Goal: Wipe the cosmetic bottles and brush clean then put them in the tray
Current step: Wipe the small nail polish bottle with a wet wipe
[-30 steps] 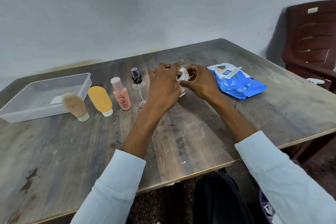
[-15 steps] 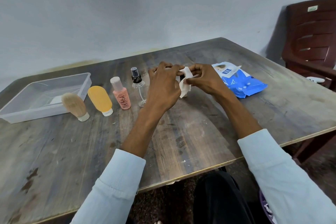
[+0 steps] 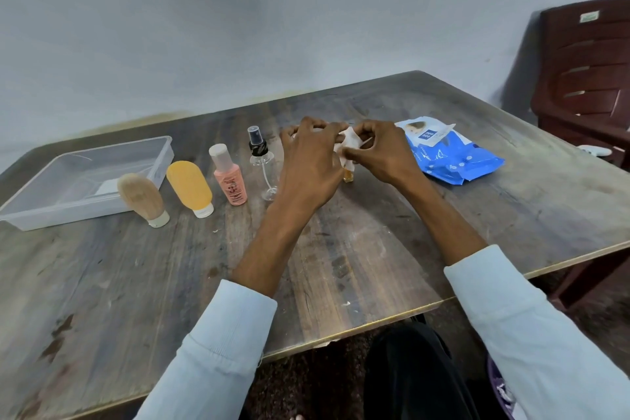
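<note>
both hands [image 3: 344,160] now pinch the wipe [image 3: 349,143] higher off the counter [image 3: 341,249], unfolding it; no bottles wiped yet.

You have a worn wooden desk [image 3: 341,249] before a pale wall [image 3: 238,27], and a dark red plastic chair [image 3: 586,78] at its far right corner.

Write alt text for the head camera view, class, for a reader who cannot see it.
Two hands, left hand and right hand, hold a white wipe above a wooden table. To their left stand a clear spray bottle, pink bottle, orange bottle and brush beside a clear tray; a blue wipes pack lies right.
</note>
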